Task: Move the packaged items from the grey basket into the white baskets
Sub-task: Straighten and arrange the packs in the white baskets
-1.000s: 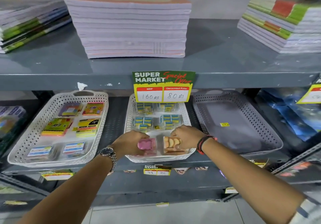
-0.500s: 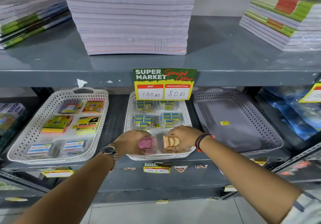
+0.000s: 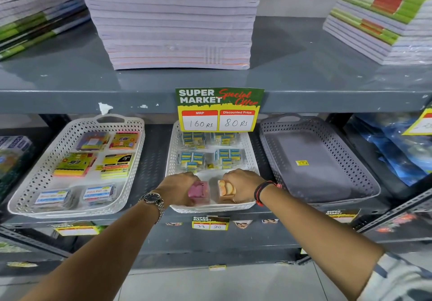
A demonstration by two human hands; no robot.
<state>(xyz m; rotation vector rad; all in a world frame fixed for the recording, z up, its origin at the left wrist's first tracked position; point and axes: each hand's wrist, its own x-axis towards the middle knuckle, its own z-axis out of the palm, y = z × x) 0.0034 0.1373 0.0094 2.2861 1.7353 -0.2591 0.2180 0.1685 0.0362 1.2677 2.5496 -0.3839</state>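
The grey basket point(image 3: 346, 172) on the right of the lower shelf holds only a small yellow sticker point(image 3: 301, 162). In the front of the middle white basket point(image 3: 171, 151), my left hand point(image 3: 178, 189) grips a pink packaged item point(image 3: 199, 191) and my right hand point(image 3: 243, 185) grips a tan and orange packaged item point(image 3: 225, 189). Both packs sit low against the basket floor. Behind them lie several blue and yellow packs point(image 3: 191, 159). The left white basket point(image 3: 35, 183) holds several colourful packs.
A green and yellow price sign point(image 3: 218, 109) hangs from the upper shelf edge over the middle basket's back. Stacks of notebooks point(image 3: 173, 22) stand on the upper shelf. Blue plastic-wrapped goods point(image 3: 397, 151) lie right of the grey basket.
The view has shifted slightly. Both hands stay at the front of the middle white basket, holding the same two packs, lowered a little.
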